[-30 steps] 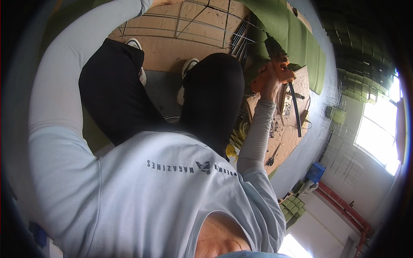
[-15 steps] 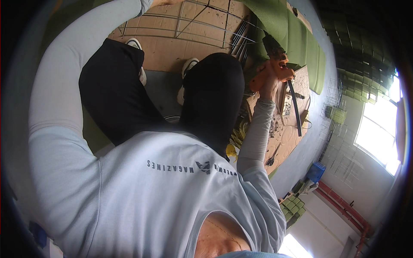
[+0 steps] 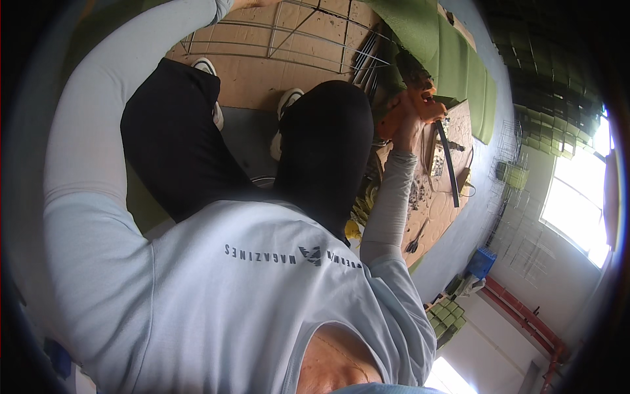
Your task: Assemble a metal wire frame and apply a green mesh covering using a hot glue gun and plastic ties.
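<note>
My right hand point(image 3: 409, 130) is closed round the grip of an orange and black staple gun point(image 3: 425, 105) with a long black rail. The nose of this gun reaches up against the green artificial turf sheet point(image 3: 420, 29), beside the end of a wire frame point(image 3: 270, 42). Whether the nose touches a wire cannot be made out. At the top edge, only part of my left hand point(image 3: 254, 3) shows, close to the frame, and its fingers are cut off from view.
Cardboard point(image 3: 246, 85) covers the floor under the frame, near my shoes. Dark rods point(image 3: 367, 62) lie at the frame's right end. Scissors point(image 3: 416, 241) and small loose pieces rest on another cardboard sheet point(image 3: 440, 217) at right. Wire racks point(image 3: 515, 141) stand farther right.
My right hand and the staple gun have shifted slightly left and toward the frame. The left arm and the frame look unmoved.
</note>
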`<action>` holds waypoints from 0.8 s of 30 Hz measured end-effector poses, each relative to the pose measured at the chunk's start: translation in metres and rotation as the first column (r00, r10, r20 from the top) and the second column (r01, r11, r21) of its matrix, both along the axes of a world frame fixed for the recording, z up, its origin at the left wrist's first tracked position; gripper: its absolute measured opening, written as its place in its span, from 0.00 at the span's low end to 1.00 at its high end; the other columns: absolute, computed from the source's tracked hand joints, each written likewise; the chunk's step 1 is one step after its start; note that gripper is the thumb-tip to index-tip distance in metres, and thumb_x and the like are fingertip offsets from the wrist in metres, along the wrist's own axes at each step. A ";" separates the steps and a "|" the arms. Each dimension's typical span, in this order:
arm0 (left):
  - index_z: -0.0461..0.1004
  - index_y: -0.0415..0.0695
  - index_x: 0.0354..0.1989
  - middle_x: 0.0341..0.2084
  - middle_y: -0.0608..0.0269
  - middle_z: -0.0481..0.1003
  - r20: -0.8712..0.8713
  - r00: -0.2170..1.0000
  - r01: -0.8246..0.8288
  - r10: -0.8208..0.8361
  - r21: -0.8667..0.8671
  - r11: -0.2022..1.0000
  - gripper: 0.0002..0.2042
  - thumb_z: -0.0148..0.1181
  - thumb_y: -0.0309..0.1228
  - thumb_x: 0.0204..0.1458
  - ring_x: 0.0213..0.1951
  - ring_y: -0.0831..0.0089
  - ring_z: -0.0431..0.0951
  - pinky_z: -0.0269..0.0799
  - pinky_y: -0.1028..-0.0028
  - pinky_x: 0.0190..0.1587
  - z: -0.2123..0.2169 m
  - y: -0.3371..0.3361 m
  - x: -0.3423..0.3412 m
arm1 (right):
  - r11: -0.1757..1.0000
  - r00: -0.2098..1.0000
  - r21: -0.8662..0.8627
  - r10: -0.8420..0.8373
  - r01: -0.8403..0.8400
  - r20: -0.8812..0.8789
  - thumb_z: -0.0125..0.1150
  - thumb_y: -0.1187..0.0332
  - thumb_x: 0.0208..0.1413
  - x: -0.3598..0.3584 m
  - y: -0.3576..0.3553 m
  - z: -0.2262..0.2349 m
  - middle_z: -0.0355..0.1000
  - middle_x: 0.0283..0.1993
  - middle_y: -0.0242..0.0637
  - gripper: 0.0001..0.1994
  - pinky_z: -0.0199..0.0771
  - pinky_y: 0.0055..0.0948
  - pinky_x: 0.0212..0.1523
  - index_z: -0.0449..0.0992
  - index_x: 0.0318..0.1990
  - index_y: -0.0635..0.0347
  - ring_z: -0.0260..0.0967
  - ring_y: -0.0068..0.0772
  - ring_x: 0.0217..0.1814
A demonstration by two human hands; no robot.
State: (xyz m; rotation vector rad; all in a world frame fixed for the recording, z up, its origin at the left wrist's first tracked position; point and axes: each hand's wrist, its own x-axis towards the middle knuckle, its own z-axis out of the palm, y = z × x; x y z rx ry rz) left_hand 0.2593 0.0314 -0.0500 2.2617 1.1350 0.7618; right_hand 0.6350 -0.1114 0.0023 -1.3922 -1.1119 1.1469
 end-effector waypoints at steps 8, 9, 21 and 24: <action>0.61 0.43 0.63 0.65 0.47 0.56 0.051 0.998 -0.032 0.032 0.010 0.999 0.32 0.27 0.55 0.63 0.67 0.54 0.51 0.46 0.58 0.67 -0.006 0.002 -0.003 | 0.997 0.996 0.042 0.065 -0.067 0.059 0.54 0.74 0.55 -0.006 0.001 -0.002 0.65 0.25 0.32 0.09 0.66 0.24 0.28 0.69 0.43 0.63 0.64 0.25 0.26; 0.61 0.43 0.63 0.64 0.47 0.56 0.047 0.998 -0.031 0.031 0.000 1.000 0.32 0.27 0.55 0.63 0.67 0.54 0.51 0.46 0.58 0.67 -0.003 0.000 -0.002 | 0.997 0.995 0.030 0.069 -0.072 0.078 0.54 0.76 0.53 -0.005 0.001 -0.001 0.65 0.26 0.34 0.08 0.69 0.27 0.30 0.68 0.42 0.63 0.65 0.28 0.27; 0.56 0.46 0.66 0.64 0.49 0.58 -0.094 0.995 0.059 -0.031 0.312 0.948 0.24 0.32 0.43 0.66 0.66 0.53 0.54 0.51 0.59 0.66 -0.035 0.014 -0.017 | 0.989 0.979 0.017 0.140 -0.144 0.146 0.56 0.72 0.54 -0.006 0.013 -0.020 0.65 0.27 0.33 0.08 0.68 0.26 0.29 0.67 0.41 0.58 0.65 0.26 0.28; 0.54 0.47 0.67 0.64 0.50 0.58 -0.090 0.994 0.092 -0.061 0.400 0.912 0.22 0.34 0.38 0.65 0.66 0.52 0.55 0.52 0.58 0.65 -0.045 0.020 -0.021 | 0.990 0.975 0.009 0.135 -0.139 0.177 0.57 0.72 0.54 -0.009 0.015 -0.021 0.65 0.27 0.33 0.08 0.68 0.25 0.29 0.66 0.39 0.57 0.65 0.26 0.28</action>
